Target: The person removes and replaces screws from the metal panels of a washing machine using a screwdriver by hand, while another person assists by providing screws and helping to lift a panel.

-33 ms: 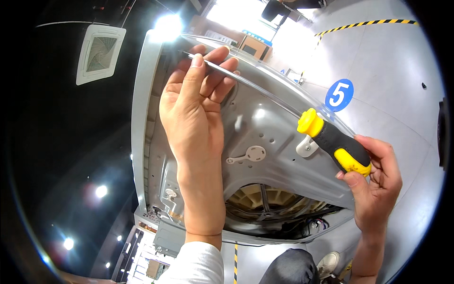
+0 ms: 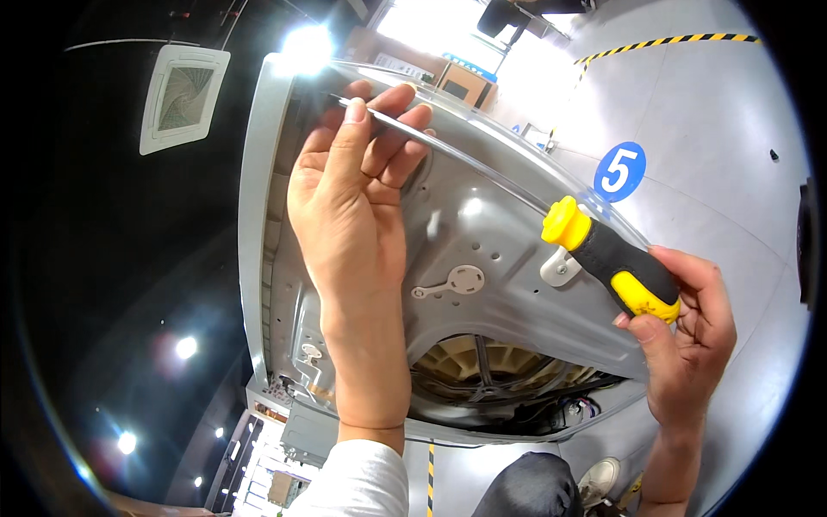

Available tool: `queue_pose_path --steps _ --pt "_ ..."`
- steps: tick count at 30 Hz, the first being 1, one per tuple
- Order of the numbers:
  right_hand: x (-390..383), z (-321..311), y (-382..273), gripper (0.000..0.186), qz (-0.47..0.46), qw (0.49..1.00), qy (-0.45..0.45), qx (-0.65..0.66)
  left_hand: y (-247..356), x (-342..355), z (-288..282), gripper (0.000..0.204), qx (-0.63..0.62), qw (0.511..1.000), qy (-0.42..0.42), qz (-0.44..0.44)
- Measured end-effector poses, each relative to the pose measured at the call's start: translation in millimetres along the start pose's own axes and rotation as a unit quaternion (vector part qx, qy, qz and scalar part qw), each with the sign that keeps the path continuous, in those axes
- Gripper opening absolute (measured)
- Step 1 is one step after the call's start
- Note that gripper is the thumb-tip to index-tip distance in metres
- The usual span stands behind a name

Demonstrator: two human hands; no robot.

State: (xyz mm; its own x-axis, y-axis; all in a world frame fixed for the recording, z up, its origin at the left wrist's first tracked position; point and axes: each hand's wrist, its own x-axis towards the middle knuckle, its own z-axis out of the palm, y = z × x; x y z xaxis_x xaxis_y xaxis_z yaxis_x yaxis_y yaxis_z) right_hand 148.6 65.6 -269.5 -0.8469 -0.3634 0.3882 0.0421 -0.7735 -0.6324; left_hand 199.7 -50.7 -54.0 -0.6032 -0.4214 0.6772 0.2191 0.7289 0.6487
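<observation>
A long screwdriver with a black and yellow handle slants across the middle, its metal shaft running up to the left. Near the thin end of the shaft, my left hand pinches it between thumb and fingers, palm turned toward me. The butt of the handle rests in the fingers and thumb of my right hand. Behind the tool is a grey sheet-metal housing, apparently the back of a large appliance. A ribbed cream wheel shows through an opening low in it.
White plastic clips sit on the housing, with wires at its lower right. A round blue floor marker and yellow-black tape lie beyond. Cardboard boxes stand at the back. My knee is below.
</observation>
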Motion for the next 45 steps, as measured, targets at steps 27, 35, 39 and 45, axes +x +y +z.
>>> queue_pose_path --steps 27,35,39,45 --pt "6.5 5.0 30.0 0.032 -0.060 0.996 -0.029 -0.060 46.9 -18.9 -18.0 0.023 0.481 0.792 0.060 0.372" --pt "1.0 0.1 55.2 0.033 -0.023 0.999 -0.026 -0.013 68.8 38.8 -47.0 0.043 0.611 0.752 -0.128 0.211" --pt "-2.5 -1.8 69.0 0.040 -0.037 0.999 -0.003 -0.015 64.3 44.4 -52.8 0.040 0.649 0.704 -0.097 0.270" --pt "-7.1 -8.8 72.2 0.053 0.029 0.997 -0.031 -0.058 55.4 41.1 -50.7 0.039 0.621 0.722 -0.064 0.297"
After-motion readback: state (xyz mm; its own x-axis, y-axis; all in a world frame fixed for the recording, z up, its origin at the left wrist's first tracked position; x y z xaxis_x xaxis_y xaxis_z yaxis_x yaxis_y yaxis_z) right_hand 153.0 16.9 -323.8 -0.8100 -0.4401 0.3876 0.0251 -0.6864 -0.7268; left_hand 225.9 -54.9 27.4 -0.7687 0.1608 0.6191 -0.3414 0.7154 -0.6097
